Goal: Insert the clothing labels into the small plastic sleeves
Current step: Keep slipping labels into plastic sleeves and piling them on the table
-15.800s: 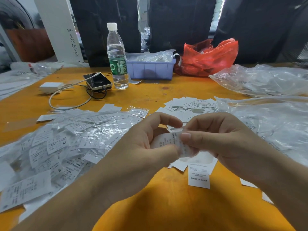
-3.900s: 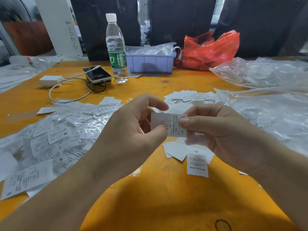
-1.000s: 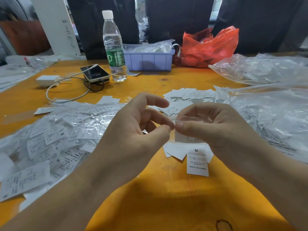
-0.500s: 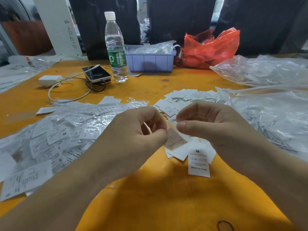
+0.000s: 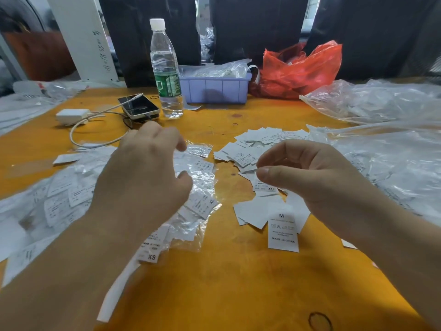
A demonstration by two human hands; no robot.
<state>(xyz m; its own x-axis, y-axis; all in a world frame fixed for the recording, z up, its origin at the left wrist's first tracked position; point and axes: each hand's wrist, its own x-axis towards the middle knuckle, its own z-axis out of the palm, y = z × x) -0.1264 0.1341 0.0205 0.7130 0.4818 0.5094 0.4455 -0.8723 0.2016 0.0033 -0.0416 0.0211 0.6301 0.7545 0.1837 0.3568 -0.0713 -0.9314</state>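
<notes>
A heap of labels in clear plastic sleeves [image 5: 199, 187] covers the left of the orange table [image 5: 226, 283]. My left hand [image 5: 145, 173] hovers over that heap, blurred, fingers apart and nothing held. Bare white labels [image 5: 253, 211] lie in a loose pile at centre right, one marked M, "MADE IN CHINA" [image 5: 282, 231], nearest me. My right hand [image 5: 310, 173] hangs just above those labels, thumb and curled fingers slightly apart, with nothing visible between them. More bare labels [image 5: 262, 139] lie farther back.
A water bottle [image 5: 165, 68], a phone [image 5: 139, 107] with its cable and a white charger [image 5: 71, 114] sit at the back left. A purple tray [image 5: 214, 89] and a red bag [image 5: 303, 68] stand behind. Large clear plastic bags [image 5: 381, 163] fill the right side.
Both hands held a sleeve with a label between them half a second ago. They have parted: the left hand swung left over the sleeved heap and both hands are empty.
</notes>
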